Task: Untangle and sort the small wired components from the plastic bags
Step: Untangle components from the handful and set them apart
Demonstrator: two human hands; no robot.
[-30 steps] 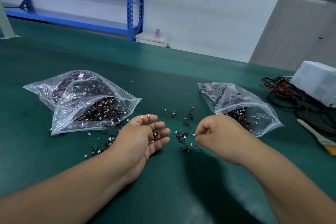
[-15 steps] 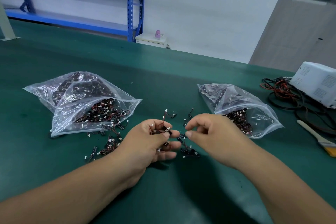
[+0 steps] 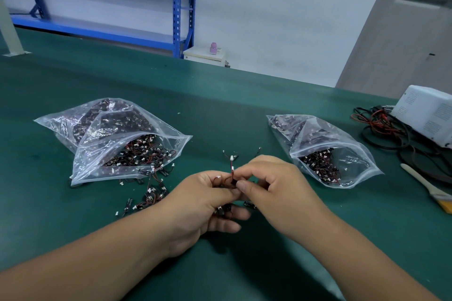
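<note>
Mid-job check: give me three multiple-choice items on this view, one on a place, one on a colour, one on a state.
1. The loose pile of small wired components on the green table lies:
A. by the mouth of the left clear plastic bag
B. on top of that bag
C. behind that bag

2. The wire showing on the held tangle is:
A. blue
B. red
C. yellow

3. The left hand and right hand:
A. lie flat
B. both pinch the held tangle
C. hang apart, idle

Answers:
1 A, pieces trail out from its opening.
2 B, a red lead rises above the fingers.
3 B, thumbs and fingers meet on it.
</note>
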